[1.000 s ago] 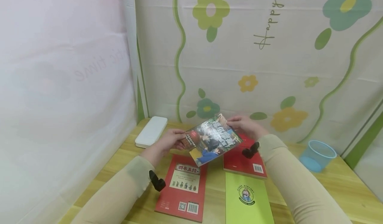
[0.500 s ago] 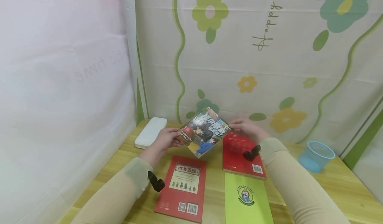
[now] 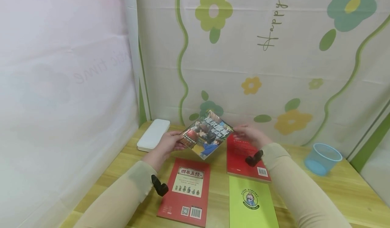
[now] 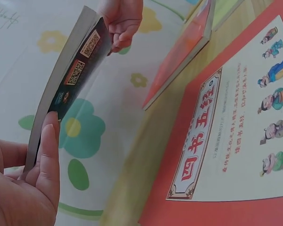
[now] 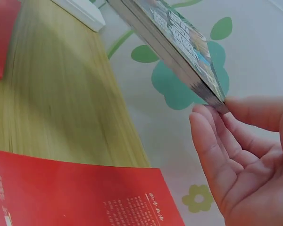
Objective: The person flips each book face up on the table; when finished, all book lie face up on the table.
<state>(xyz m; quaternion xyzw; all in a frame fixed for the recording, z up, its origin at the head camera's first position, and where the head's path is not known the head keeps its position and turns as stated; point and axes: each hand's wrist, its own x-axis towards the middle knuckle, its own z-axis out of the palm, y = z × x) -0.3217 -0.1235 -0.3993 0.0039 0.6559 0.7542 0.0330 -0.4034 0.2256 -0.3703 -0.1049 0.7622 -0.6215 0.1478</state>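
Left hand (image 3: 170, 141) and right hand (image 3: 250, 134) hold a book (image 3: 208, 135) aloft by opposite corners.

The left hand grips the left corner between thumb and fingers; the right hand pinches the right corner, thumb on the cover. The book slants between them, cover up, clear of the table (image 3: 219, 201), its long axis running from near left to far right, title end toward the right hand; both hands touch it, so neither is nearer. The plain red book (image 3: 243, 158) lies below the right hand, the lime book (image 3: 254, 216) nearer the person, the panelled red book (image 3: 184, 206) nearer the left hand. Farther out: white case (image 3: 153, 135) left, blue cup (image 3: 323, 160) right.
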